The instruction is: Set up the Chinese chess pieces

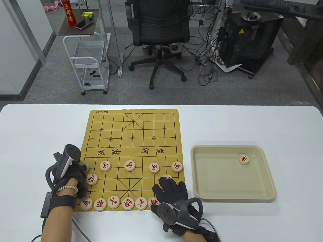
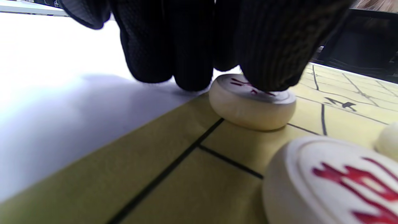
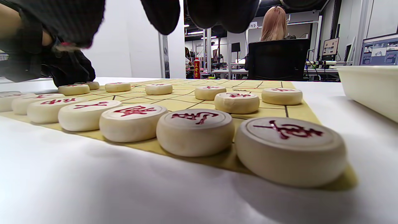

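A yellow Chinese chess board mat lies on the white table. Round cream pieces with red characters stand on its near half: a back row, a left cannon and soldiers. My left hand is at the mat's left edge. In the left wrist view a fingertip presses on top of the leftmost soldier, with the other fingers just behind it. My right hand is spread, empty, over the near right corner and hides pieces there. One more piece lies in the beige tray.
The tray stands on the table right of the mat. The far half of the mat holds no pieces. In the right wrist view the back row runs close in front of the camera, with the tray wall at the right.
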A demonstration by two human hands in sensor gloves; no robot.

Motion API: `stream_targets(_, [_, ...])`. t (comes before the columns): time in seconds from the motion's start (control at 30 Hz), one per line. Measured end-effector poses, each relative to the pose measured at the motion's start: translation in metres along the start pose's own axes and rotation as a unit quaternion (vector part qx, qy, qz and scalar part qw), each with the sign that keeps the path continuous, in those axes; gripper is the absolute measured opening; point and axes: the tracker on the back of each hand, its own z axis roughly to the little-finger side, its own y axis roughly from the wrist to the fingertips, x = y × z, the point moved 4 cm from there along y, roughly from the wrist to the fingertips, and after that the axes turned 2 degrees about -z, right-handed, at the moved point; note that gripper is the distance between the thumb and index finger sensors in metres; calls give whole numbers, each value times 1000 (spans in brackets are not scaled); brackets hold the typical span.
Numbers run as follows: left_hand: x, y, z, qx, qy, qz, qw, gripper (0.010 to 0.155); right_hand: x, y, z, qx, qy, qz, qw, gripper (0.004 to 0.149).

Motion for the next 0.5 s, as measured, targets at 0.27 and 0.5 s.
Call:
stream_targets(0.27, [51,-57,-33,-134,-52,-115,983,72,0,1,2,6,-2,-1,1000,74])
stream_targets(0.5, [64,-150,-71,-319,-77,-190,925,74,-1,2,6,15,-2,1,1000,73])
